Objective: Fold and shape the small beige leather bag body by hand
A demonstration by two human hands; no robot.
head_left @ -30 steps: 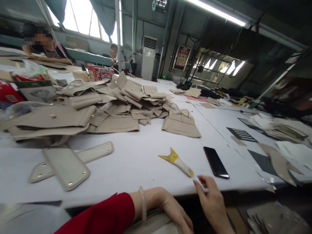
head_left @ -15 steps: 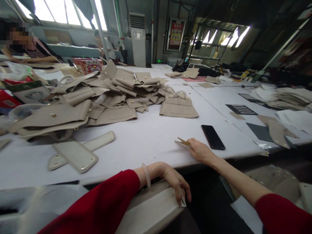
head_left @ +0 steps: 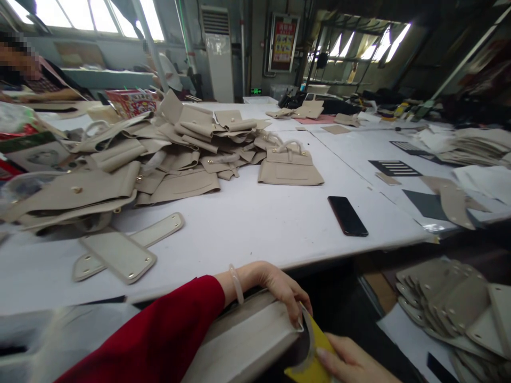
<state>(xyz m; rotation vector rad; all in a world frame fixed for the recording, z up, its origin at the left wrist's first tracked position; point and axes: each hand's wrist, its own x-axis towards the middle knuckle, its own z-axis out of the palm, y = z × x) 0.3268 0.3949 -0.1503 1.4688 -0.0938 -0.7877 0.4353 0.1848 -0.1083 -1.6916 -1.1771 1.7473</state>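
My left hand (head_left: 281, 290), with a clear bangle (head_left: 235, 283) at the wrist, reaches over a pale, block-like piece (head_left: 243, 343) at the table's front edge. Its fingers are bent down and pressed on the far corner of that piece. Low in the view, my right hand (head_left: 347, 359) grips a yellow curved piece (head_left: 315, 354) with a grey edge. The yellow piece's upper tip is close to my left fingertips; whether they touch is unclear. The lower part of my right hand is cut off by the frame.
Beige bag pieces (head_left: 175, 186) are heaped on the white table (head_left: 255, 229). A phone (head_left: 347, 216) and two pale straps (head_left: 120, 256) lie nearer. Stacked beige panels (head_left: 451, 298) sit low at the right. A person (head_left: 43, 80) is at the far left.
My right hand has moved down from the tabletop beside the phone to near my left hand. The gold-coloured, scissor-like tool it held is out of sight, and it now holds the yellow piece.
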